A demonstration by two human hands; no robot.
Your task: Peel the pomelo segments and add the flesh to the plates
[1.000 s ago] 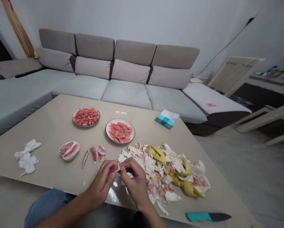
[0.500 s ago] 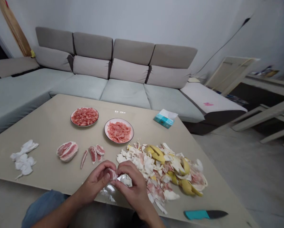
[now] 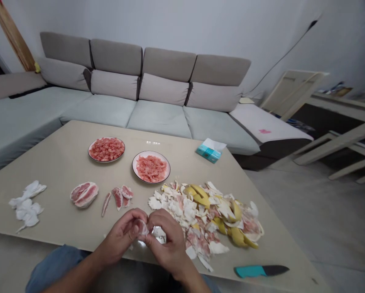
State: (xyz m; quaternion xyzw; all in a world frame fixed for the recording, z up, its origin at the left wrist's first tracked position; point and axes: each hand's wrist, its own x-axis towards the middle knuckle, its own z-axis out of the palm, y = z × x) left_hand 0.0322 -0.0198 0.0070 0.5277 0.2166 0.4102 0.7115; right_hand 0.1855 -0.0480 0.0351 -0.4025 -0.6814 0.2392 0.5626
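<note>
One long grey fabric sofa (image 3: 115,118) with four back cushions runs along the wall, behind a beige surface (image 3: 57,162) that fills the lower part of the view. On that surface, the largest pile is a heap of pomelo peel (image 3: 201,219), yellow rind mixed with white pith and pink scraps. Beyond it sit a far plate (image 3: 106,160) and a near plate (image 3: 151,181), both white and both piled with pink pomelo pulp. A teal tissue packet (image 3: 208,152) lies by the far edge, and a knife (image 3: 260,271) with a teal handle lies near the front edge. To the left are a wad of white pith (image 3: 26,207), a peeled pomelo chunk (image 3: 84,194) and a few loose segments (image 3: 117,198). The left hand (image 3: 119,236) and right hand (image 3: 167,244) are close together, just left of the heap, fingers curled. Between them they pinch a small pink pomelo piece (image 3: 142,228), held just above the surface.
</note>
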